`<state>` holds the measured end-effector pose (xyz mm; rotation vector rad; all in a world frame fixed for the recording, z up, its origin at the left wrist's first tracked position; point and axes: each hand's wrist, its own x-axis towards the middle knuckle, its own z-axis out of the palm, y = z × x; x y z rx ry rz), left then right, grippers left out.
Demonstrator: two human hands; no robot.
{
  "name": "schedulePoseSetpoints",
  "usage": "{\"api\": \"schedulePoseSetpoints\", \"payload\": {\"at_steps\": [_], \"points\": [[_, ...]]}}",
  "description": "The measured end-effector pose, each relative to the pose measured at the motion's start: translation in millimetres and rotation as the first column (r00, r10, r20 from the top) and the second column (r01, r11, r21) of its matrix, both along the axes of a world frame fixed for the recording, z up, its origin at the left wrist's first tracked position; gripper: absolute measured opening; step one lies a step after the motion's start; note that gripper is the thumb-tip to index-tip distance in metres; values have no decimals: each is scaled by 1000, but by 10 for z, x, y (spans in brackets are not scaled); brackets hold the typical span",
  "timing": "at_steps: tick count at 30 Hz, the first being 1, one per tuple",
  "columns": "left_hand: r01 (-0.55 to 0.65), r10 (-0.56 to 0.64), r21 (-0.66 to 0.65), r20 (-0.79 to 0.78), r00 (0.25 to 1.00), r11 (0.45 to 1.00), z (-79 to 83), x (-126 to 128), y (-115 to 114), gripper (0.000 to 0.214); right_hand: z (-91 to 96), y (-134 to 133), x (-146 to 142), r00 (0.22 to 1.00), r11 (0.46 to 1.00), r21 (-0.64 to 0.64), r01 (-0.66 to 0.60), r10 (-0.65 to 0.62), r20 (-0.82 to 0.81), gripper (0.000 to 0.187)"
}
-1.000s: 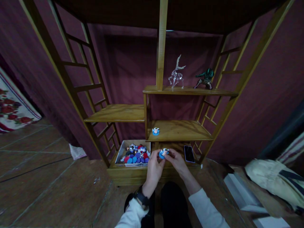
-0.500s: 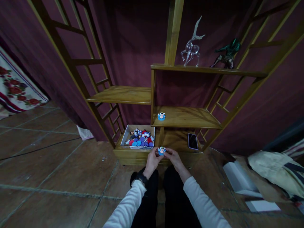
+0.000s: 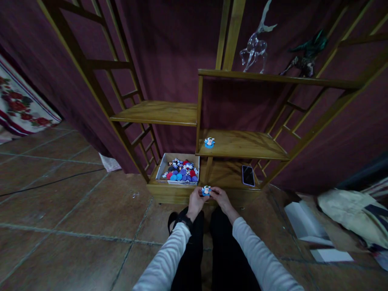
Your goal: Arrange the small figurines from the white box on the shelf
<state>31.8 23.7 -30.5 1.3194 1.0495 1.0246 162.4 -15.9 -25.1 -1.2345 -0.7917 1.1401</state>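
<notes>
Between my two hands is a small toy figurine [image 3: 206,190] with a blue round base, held in front of the shelf's bottom board. My left hand [image 3: 195,201] pinches it from the left, and my right hand [image 3: 222,198] grips its right side with the fingertips. A similar figurine [image 3: 209,142] on a blue base stands upright at the left end of the middle right shelf board [image 3: 242,146]. Left of my hands, an open cardboard box [image 3: 160,169] on the bottom board holds several more figurines with purple, blue and red bases, lying in a heap.
A phone [image 3: 248,176] lies on the bottom board to the right. Higher up stand a clear glass deer [image 3: 255,48] and a dark green statuette [image 3: 307,54]. White boxes [image 3: 307,224] and a pale cloth bag [image 3: 348,214] rest on the tiled floor at right.
The view has shifted slightly, so the shelf's upper part sits higher and farther right. Both hands keep hold of the figurine, which has barely moved.
</notes>
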Motion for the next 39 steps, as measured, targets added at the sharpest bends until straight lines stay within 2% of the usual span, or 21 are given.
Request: {"api": "schedulePoseSetpoints", "payload": {"at_steps": [5, 9, 13, 16, 20, 25, 29, 35, 39], "points": [[-24, 24, 1, -85, 996, 1000, -53, 26, 12, 34, -94, 34, 25, 1000, 1000, -10, -17, 17, 3, 36], [-18, 24, 47, -131, 991, 999, -52, 31, -6, 32, -101, 33, 41, 999, 999, -12, -39, 39, 13, 35], [-15, 38, 134, -176, 984, 991, -39, 30, -38, 31, -103, 40, 28, 996, 999, 36, -39, 36, 86, 35], [-6, 76, 242, -283, 956, 970, -1, 21, -82, 29, -121, 48, 6, 990, 992, 109, -66, 52, 133, 39], [70, 133, 378, -486, 863, 923, 123, 3, -197, 28, -133, 48, -1, 982, 987, 129, -96, 73, 175, 36], [233, 184, 451, -706, 684, 861, 260, -15, -312, 27, -132, 46, 13, 980, 988, 106, -111, 91, 179, 33], [317, 223, 490, -763, 607, 812, 281, -34, -294, 33, -110, 45, -4, 978, 986, 124, -110, 85, 190, 29], [493, 332, 532, -836, 437, 688, 258, -55, -226, 31, -65, 34, -58, 981, 985, 139, -105, 81, 174, 26], [518, 374, 546, -835, 404, 659, 219, -37, -209, 27, -95, 45, -60, 983, 987, 123, -103, 82, 165, 27]]}}
